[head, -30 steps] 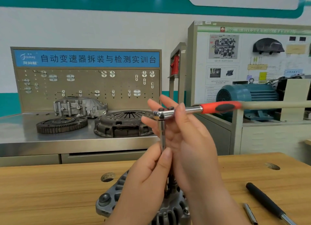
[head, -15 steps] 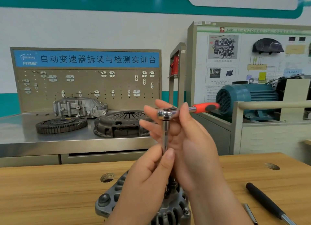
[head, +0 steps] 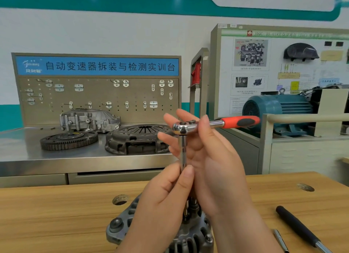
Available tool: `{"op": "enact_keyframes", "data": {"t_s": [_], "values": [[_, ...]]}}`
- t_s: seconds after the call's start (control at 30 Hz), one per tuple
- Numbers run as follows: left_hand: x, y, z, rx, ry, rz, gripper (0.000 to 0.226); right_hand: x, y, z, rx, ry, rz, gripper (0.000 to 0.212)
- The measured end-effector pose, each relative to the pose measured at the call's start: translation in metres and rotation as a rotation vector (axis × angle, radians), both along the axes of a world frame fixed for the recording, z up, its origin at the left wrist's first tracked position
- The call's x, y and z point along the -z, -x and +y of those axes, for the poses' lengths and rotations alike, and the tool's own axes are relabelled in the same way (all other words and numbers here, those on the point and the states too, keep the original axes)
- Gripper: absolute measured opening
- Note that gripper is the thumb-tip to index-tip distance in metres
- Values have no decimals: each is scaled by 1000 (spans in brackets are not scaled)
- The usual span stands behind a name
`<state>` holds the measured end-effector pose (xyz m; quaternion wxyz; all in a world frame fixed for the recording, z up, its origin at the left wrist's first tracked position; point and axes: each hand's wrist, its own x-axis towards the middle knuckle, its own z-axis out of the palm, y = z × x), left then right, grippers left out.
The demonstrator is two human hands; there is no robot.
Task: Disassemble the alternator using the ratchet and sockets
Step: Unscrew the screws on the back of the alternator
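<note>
Judging from the alternator [head: 120,228], which looks whole on the bench [head: 47,215] beneath your hands, you are early: no casing is apart yet. Your left hand [head: 166,201] pinches the extension bar [head: 182,150] standing on it; your right hand [head: 211,162] clasps the ratchet [head: 217,123] head between thumb and fingers. One ratchet, one bar, one alternator; two loose tools lie right: a black-handled tool [head: 296,226] and a metal rod [head: 279,237].

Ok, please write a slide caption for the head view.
Left hand pinches the extension, right hand holds the ratchet over the alternator.
</note>
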<state>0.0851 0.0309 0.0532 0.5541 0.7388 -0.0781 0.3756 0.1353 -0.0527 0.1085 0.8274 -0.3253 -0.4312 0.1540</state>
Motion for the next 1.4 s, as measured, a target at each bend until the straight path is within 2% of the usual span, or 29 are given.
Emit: {"op": "enact_keyframes", "data": {"t_s": [0.07, 0.13, 0.2, 0.3, 0.4, 0.5, 0.63, 0.9, 1.1, 1.17, 1.23, 1.27, 1.33, 1.4], "values": [[-1, 1, -1, 12, -20, 4, 41, 1, -1, 0, 42, 35, -21, 44], [-3, 1, -1, 0, -41, -22, 35, 2, -1, 1, 113, 32, -81, 32], [-3, 0, 0, -10, -34, -23, 40, 3, 1, 2, 209, -8, -157, 23], [-2, -3, 0, 1, 41, -7, 57, 6, 3, 4, 302, -63, -250, 27], [-3, -3, -2, -15, 29, -24, 54, 4, 2, 4, 225, -47, -178, 27], [-2, 0, -2, -13, 11, -23, 58, 1, 0, 2, 115, -36, -49, 39], [-1, 1, -2, 3, 1, -10, 54, 0, 2, 1, 72, -20, -33, 52], [-4, 1, -2, 23, -34, 4, 24, -3, -2, -3, -79, 15, 11, 45], [-6, 3, -3, -11, -56, 15, 26, -4, -5, -4, -138, 62, 97, 49], [-6, 3, -3, -25, -61, 21, 25, -3, -3, -3, -91, 64, 100, 50], [-6, 1, -3, -29, -47, 14, 20, -1, 0, 1, 27, 37, 94, 45], [-6, 1, -3, -19, -35, 7, 25, 0, 2, 3, 107, 10, 78, 40], [-4, -1, -3, 10, 22, 5, 39, 3, 5, 5, 352, -27, -34, 25], [-4, -3, -3, 11, 50, 11, 40, 4, 7, 4, 578, -28, -185, 15]]}}
